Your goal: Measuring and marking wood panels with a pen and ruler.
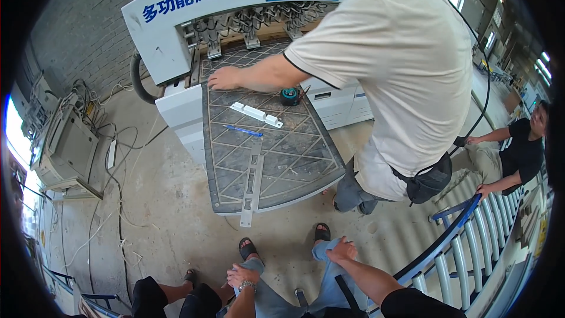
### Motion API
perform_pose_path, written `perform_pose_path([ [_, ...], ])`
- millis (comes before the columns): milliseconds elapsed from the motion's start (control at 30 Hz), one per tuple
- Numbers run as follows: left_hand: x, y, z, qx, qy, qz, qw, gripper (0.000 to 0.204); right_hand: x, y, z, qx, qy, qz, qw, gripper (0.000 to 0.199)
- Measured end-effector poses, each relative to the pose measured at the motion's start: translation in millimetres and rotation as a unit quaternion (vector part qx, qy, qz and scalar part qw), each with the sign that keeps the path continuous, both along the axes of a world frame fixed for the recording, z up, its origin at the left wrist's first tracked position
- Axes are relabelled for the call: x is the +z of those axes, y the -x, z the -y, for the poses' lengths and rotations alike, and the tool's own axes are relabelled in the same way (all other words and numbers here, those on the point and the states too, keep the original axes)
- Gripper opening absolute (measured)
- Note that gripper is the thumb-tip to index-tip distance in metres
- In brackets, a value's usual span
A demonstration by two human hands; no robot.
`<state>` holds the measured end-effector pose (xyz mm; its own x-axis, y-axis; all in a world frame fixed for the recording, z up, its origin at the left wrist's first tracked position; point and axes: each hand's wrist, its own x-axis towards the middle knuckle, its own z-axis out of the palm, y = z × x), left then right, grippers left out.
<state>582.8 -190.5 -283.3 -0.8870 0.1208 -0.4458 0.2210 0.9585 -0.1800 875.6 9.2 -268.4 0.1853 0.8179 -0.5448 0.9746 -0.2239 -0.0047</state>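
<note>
Hands first: the seated person's left hand [243,275] sits curled on the left knee [254,266], and I cannot tell whether it grips the denim; the right hand [341,251] lies loose and empty on the right knee [325,251], low in front of the drilling machine's table [306,168]. A co-worker's hand [223,78] presses that table near a white block [256,114] and blue pen [243,132]. Resting well back like this seems wise

Grey grooved machine surface [306,159] carries a white bracket [256,114], blue pen [242,132], tape measure [289,96] and a co-worker's hand [222,78].
</note>
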Motion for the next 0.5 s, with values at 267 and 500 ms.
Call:
perform_pose_path([
  [267, 1.4, 0.8, 0.5, 0.002, -0.005, 0.007, 1.0, 0.061, 4.4, 1.4, -1.0, 0.013, 0.006, 0.014, 1.0, 0.088],
  [500, -6.3, 1.3, 2.3, 0.0, -0.004, -0.004, 1.0, 0.064, 4.2, 0.4, -0.9, 0.005, 0.012, 0.0, 1.0, 0.086],
])
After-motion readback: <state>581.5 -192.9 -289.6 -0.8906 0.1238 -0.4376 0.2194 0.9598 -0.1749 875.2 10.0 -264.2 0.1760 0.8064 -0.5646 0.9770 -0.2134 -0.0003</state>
